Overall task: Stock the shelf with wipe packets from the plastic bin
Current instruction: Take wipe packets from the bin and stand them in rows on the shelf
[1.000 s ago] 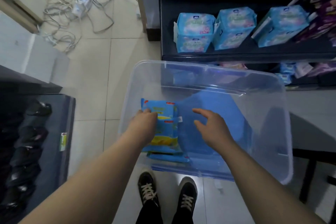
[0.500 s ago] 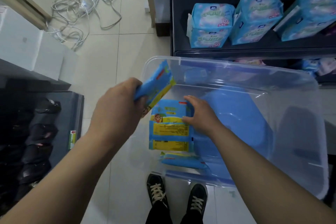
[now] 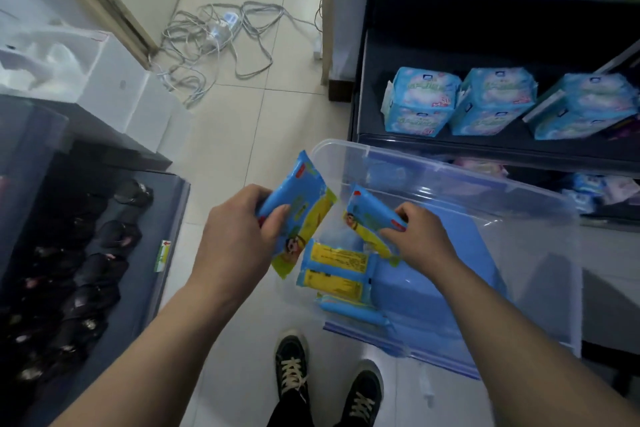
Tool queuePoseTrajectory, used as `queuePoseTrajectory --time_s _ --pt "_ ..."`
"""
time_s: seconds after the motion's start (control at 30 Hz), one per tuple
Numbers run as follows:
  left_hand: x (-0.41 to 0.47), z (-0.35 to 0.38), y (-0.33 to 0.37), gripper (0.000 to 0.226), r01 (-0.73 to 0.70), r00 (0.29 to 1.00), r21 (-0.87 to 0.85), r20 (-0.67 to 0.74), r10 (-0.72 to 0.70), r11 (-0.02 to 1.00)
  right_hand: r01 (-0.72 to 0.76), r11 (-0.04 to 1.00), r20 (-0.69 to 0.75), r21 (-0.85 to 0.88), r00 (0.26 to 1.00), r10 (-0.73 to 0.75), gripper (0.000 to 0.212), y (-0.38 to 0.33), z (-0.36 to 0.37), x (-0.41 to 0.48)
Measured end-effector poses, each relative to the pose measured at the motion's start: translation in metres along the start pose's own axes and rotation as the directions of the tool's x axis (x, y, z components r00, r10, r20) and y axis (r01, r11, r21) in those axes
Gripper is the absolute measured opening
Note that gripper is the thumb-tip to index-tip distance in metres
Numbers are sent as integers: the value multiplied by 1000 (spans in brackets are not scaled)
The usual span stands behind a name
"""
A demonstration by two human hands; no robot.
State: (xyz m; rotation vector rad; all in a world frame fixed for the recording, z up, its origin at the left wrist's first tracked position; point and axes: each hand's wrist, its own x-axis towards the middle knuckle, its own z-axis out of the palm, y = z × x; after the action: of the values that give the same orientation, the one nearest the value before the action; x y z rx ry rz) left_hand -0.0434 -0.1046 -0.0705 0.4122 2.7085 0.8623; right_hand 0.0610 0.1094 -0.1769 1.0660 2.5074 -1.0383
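Since half a second ago the right hand [image 3: 420, 239] has lifted a second wipe packet [image 3: 369, 220] off the stack in the bin, where before it only touched the top one. Nearest, two black lace-up shoes [image 3: 294, 364] stand on the tiled floor [image 3: 242, 135]. Above them the left hand [image 3: 239, 239] grips the first wipe packet [image 3: 304, 208] just outside the bin's left rim, fingers [image 3: 277, 218] clamped round its blue end. The right hand's fingers pinch the second packet's red-marked end and hold it tilted over the bin's left part. Below it, more packets [image 3: 334, 270] lie stacked inside the clear plastic bin [image 3: 433, 163]. Beyond the bin a dark shelf [image 3: 485, 146] carries three pale blue packs [image 3: 420, 100]. Farther left, grey cables [image 3: 214, 35] lie tangled on the floor.
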Motion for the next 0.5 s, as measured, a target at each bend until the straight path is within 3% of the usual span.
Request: queuePoseTrajectory --time_s 0.27,0.5 --pt "-37 -117 56 22 92 988 -149 -113 -109 985 229 968 -75 104 972 -222 19 -103 -121 -73" --pt "-87 -264 72 29 99 927 -291 -321 -194 952 499 838 -96 220 866 -491 13 -252 -196 -146"
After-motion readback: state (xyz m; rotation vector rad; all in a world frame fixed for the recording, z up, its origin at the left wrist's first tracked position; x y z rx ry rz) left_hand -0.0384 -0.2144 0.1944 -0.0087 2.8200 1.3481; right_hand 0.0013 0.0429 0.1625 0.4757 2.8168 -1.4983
